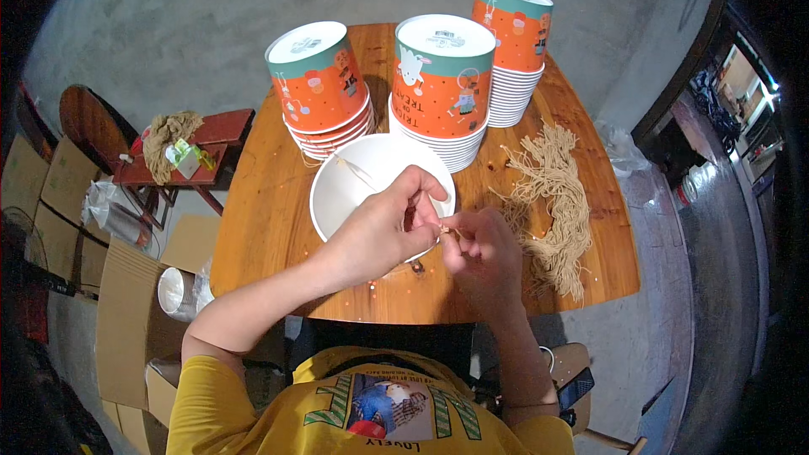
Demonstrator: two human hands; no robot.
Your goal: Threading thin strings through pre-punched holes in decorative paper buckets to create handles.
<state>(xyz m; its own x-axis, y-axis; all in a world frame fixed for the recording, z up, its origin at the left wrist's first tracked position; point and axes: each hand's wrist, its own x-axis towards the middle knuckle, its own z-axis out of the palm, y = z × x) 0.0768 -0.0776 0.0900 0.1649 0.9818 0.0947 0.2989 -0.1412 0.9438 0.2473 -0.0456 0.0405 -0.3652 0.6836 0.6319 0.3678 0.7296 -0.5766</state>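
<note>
A white paper bucket (333,202) stands mouth up at the near part of the wooden table, its inside showing. A thin tan cord (354,170) runs from its left rim down into it. My left hand (392,223) reaches over the bucket, thumb and fingers pinched at its right rim. Against those fingertips, my right hand (484,253) is closed in a pinch too. A small bit of tan cord shows between them; the fingers hide the rest. To the right lies a loose bundle of tan cords (560,211).
Upside-down orange and green bucket stacks stand behind: left (316,84), middle (442,88), far right (514,34). The wooden table (270,236) has a rounded near edge. At left, a red bench (223,131) carries more cords; cardboard (135,312) lies below it.
</note>
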